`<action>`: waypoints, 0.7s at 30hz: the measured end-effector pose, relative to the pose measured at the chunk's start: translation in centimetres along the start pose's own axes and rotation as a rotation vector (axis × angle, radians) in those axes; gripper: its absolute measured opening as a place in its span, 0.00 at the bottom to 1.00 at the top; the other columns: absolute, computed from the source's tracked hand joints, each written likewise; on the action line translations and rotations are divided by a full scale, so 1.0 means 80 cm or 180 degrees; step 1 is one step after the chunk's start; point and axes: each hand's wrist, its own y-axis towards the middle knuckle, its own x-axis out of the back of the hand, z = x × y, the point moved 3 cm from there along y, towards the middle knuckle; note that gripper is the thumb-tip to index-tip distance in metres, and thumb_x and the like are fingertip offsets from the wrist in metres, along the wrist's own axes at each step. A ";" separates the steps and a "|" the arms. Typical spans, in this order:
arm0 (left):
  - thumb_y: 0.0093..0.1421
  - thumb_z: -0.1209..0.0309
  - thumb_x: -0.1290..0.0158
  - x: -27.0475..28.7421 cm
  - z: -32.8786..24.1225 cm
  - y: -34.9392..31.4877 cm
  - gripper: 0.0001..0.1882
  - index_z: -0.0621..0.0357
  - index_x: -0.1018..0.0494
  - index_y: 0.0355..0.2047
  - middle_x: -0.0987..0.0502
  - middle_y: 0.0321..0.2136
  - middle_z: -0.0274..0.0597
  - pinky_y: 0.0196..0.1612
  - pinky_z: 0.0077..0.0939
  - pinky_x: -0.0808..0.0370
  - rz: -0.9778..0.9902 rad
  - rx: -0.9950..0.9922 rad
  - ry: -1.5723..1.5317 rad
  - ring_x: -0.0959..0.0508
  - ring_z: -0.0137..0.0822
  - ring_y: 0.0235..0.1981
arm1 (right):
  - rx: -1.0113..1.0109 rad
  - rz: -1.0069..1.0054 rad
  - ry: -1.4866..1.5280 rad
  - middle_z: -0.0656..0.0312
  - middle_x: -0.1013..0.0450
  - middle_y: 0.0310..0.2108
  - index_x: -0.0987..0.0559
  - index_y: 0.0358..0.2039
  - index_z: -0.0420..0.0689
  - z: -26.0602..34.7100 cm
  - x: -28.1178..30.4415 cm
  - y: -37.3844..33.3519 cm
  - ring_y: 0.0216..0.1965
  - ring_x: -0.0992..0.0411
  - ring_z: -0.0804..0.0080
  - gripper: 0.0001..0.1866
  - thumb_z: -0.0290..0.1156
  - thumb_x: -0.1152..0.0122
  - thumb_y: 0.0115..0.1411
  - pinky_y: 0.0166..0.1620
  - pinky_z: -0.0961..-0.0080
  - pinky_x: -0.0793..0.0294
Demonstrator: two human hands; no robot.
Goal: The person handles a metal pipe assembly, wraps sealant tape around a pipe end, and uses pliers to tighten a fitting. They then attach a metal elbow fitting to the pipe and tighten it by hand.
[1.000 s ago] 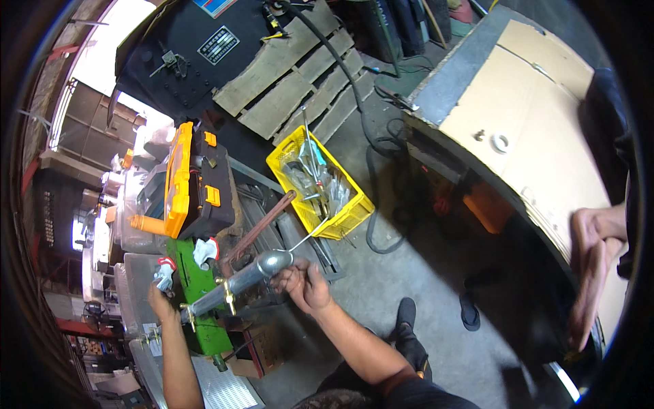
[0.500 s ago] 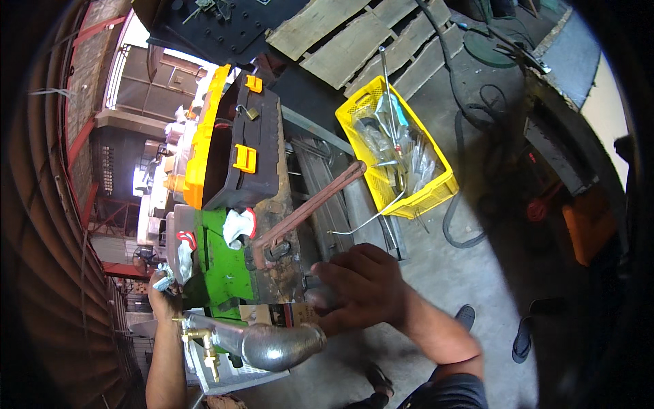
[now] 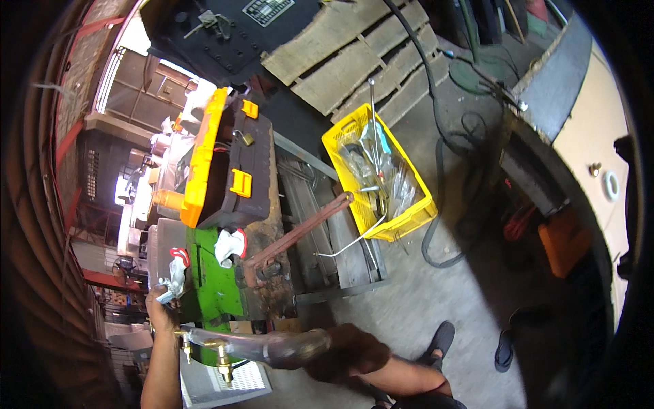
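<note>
A grey metal pipe with brass fittings lies at seven o'clock in the view, its thick end at three o'clock touching the right hand, whose shadowed fingers I cannot tell are closed or loose. The left hand is near the pipe's nine o'clock end, beside a white glove, its grip also unclear; a yellow crate stands at two o'clock.
</note>
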 end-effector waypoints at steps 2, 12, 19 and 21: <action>0.56 0.65 0.47 -0.019 -0.013 -0.015 0.08 0.56 0.28 0.28 0.27 0.20 0.32 0.18 0.18 0.35 -0.0125 0.0093 0.0061 0.31 0.25 0.15 | -0.0047 -0.0494 -0.0016 0.63 0.29 0.26 0.24 0.41 0.35 0.017 -0.028 0.001 0.23 0.33 0.73 0.27 0.48 0.40 0.53 0.29 0.74 0.35; 0.57 0.68 0.45 -0.033 -0.035 -0.027 0.08 0.61 0.24 0.29 0.28 0.24 0.30 0.28 0.23 0.34 0.0042 0.0195 -0.0147 0.30 0.23 0.25 | 0.0388 -0.2605 -0.1663 0.62 0.27 0.24 0.23 0.47 0.52 0.042 -0.022 -0.083 0.23 0.30 0.66 0.22 0.51 0.48 0.57 0.30 0.68 0.30; 0.57 0.69 0.46 -0.026 -0.008 -0.023 0.05 0.56 0.25 0.31 0.25 0.26 0.32 0.28 0.20 0.32 0.0015 0.1002 -0.2195 0.28 0.25 0.25 | -0.2489 -0.2897 -0.4378 0.62 0.25 0.31 0.25 0.52 0.37 -0.013 -0.070 -0.071 0.31 0.27 0.76 0.19 0.19 0.45 0.58 0.36 0.79 0.26; 0.57 0.68 0.46 -0.037 -0.018 -0.026 0.07 0.55 0.26 0.34 0.24 0.28 0.32 0.30 0.21 0.30 0.0377 0.1673 -0.2969 0.26 0.26 0.29 | -0.2693 -0.2775 -0.4550 0.63 0.25 0.32 0.25 0.52 0.37 -0.030 -0.095 -0.045 0.32 0.28 0.77 0.20 0.18 0.45 0.58 0.38 0.81 0.27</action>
